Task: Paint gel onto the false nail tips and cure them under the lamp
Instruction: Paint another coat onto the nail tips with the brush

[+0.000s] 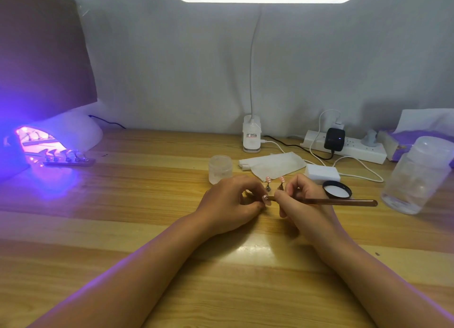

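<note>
- Wooden table (122, 229), pale planks: open room was noted between the curing lamp at far left and the hands at centre, and along the near side, which was crossed only by the two forearms.
- Curing lamp (68, 133), white dome, lit violet, set at the left edge against the backdrop; a holder strip (71, 161) bearing a row of tips was laid at its mouth, partly outside.
- Left hand (228, 205): rested on the table at centre, fingers curled, a nail tip (265, 197) pinched at the fingertips.
- Right hand (302, 202): rested just beside the left, fingers curled round a brush (344, 202); the brown handle was laid out level to the right, the working end brought to the pinched tip.
- Two pink tips on stands (268, 180), stood upright just behind the hands.
- Small frosted jar (220, 169), uncapped, just behind the left hand; its black-rimmed lid (337, 189) was laid flat right of the right hand.
- White wipe (272, 165) and white block (321, 173), crowded behind the hands.
- Large clear jar (415, 175), stood near the right edge, close to the brush's end.
- Power strip (344, 148) and desk lamp base (251, 136), ranged along the rear edge with trailing cables.
</note>
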Available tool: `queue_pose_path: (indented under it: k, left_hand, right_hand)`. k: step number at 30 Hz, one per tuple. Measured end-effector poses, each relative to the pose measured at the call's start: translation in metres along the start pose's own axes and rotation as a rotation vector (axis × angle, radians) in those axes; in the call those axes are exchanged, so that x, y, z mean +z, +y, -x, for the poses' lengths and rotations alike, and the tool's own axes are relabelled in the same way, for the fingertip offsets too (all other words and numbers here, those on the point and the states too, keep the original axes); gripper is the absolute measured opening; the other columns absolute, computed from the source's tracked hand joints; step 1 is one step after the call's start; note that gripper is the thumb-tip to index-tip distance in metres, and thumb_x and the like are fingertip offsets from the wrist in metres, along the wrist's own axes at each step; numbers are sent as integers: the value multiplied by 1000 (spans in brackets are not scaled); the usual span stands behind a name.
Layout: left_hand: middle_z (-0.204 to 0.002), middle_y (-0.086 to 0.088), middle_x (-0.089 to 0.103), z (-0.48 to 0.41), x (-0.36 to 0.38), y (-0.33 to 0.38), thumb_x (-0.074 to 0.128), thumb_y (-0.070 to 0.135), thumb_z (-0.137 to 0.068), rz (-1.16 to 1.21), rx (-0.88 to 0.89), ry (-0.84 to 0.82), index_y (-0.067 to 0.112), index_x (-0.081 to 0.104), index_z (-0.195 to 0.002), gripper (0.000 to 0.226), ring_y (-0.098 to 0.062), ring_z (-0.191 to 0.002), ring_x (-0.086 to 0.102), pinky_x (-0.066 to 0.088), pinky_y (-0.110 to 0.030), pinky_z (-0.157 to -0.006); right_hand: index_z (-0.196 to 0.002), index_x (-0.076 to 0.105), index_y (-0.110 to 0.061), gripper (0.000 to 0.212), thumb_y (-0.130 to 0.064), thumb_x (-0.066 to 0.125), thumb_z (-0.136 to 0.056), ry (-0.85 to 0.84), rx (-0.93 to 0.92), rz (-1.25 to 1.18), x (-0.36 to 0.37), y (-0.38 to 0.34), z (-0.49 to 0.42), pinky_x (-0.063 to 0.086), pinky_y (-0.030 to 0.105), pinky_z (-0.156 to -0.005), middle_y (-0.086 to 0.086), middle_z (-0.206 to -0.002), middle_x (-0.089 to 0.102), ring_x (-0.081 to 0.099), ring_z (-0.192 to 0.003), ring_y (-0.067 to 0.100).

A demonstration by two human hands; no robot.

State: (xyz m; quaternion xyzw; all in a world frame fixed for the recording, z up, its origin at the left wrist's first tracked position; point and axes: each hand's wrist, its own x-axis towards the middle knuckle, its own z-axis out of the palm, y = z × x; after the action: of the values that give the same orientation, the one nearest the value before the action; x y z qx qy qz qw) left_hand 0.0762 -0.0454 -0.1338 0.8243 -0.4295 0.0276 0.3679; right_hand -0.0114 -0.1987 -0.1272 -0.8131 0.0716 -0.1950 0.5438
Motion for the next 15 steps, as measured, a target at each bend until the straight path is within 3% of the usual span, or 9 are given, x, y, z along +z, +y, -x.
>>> queue_pose_path:
  k: [6, 9, 13, 15]
  left_hand:
    - [-98, 17, 64, 0, 0, 0, 71, 25, -88, 13, -13, -2, 27, 72, -97, 9, 15, -71, 51, 34, -14, -58]
    - [-100, 16, 65, 0, 0, 0, 71, 26, -88, 15, -20, -5, 26, 72, -97, 9, 14, -71, 51, 34, -15, -58]
    - [-101, 17, 66, 0, 0, 0, 71, 25, -88, 29, -18, -10, 28, 72, -94, 7, 15, -72, 51, 34, -15, -59]
    - [-100, 17, 66, 1, 0, -1, 71, 25, -88, 36, -20, -6, 29, 73, -93, 7, 15, -72, 51, 34, -15, -59]
  right_hand:
    - [-75, 52, -10, 15, -14, 65, -82, -14, -5, 34, -1, -3, 1, 38, 31, -55, 7, -63, 51, 47, -60, 18]
    - [-74, 51, -8, 16, -11, 64, -82, -5, -11, 30, 0, -2, 0, 36, 29, -55, 6, -62, 49, 45, -60, 16]
    - [-76, 52, -3, 14, -7, 61, -86, 52, 0, -29, -1, 2, -1, 38, 17, -46, 1, -53, 50, 47, -48, 2]
    - [-80, 54, -4, 13, -11, 61, -89, 73, 14, -69, -1, 2, -1, 38, 21, -48, 2, -55, 56, 49, -46, 1]
